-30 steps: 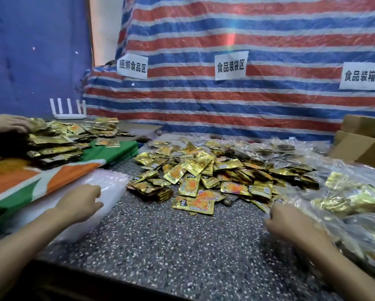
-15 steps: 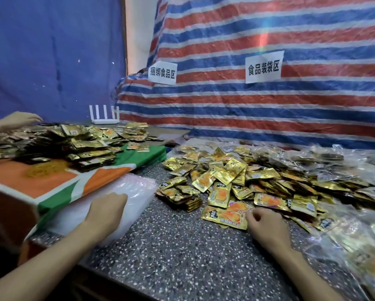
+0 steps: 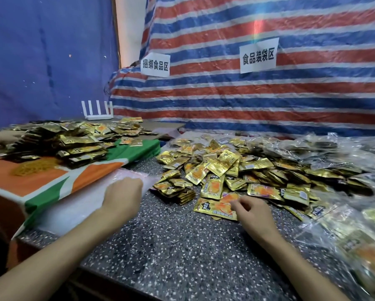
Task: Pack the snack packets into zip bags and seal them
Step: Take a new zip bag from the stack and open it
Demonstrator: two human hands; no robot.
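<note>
Curled round the near edge of a snack packet (image 3: 215,208), the right hand (image 3: 251,208) pinches it at the front of the loose pile (image 3: 236,166) on the table (image 3: 171,246). On the stack of zip bags (image 3: 73,207) the left hand (image 3: 122,192) lies fisted; its fingertips are hidden, so whether it holds a bag I cannot tell. Better to peel one bag free and open its mouth before gathering packets.

Speckled grey stone tabletop (image 3: 178,246) spreads between left hand (image 3: 122,196) and right hand (image 3: 255,210). Left of the left hand, a heap of yellow rubber bands (image 3: 33,167) lies on an orange-white-green cloth (image 3: 30,184). Beyond both stand a white four-antenna router (image 3: 97,112) and a red-blue striped tarpaulin (image 3: 225,101).
</note>
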